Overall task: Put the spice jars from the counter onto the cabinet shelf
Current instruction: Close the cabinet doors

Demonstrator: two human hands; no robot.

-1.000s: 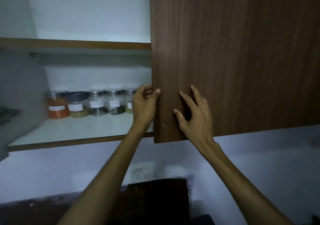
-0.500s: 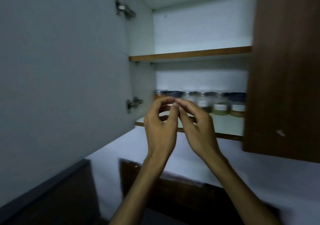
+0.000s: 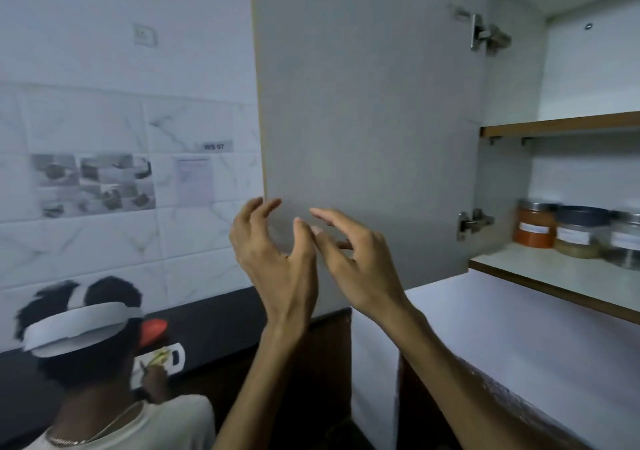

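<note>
Hands — left (image 3: 277, 262) and right (image 3: 356, 262) raised, fingers loosely curled, holding nothing | door (image 3: 367, 120) open | jars (image 3: 575, 231) on shelf (image 3: 540, 273)

On my right I see the lower cabinet shelf (image 3: 540, 269), pale with a brown front edge. 3 spice jars stand on it in a row: an orange jar (image 3: 533, 224), a dark-lidded jar (image 3: 578, 233) just beside it, and a third jar (image 3: 627, 238) cut by the frame edge.

— What's on that wall?
— White marble tiles (image 3: 86, 242), printed photos (image 3: 93, 183) taped up, a switch (image 3: 145, 35) higher.
— And below?
— A dark counter (image 3: 214, 325), dim light.
</note>
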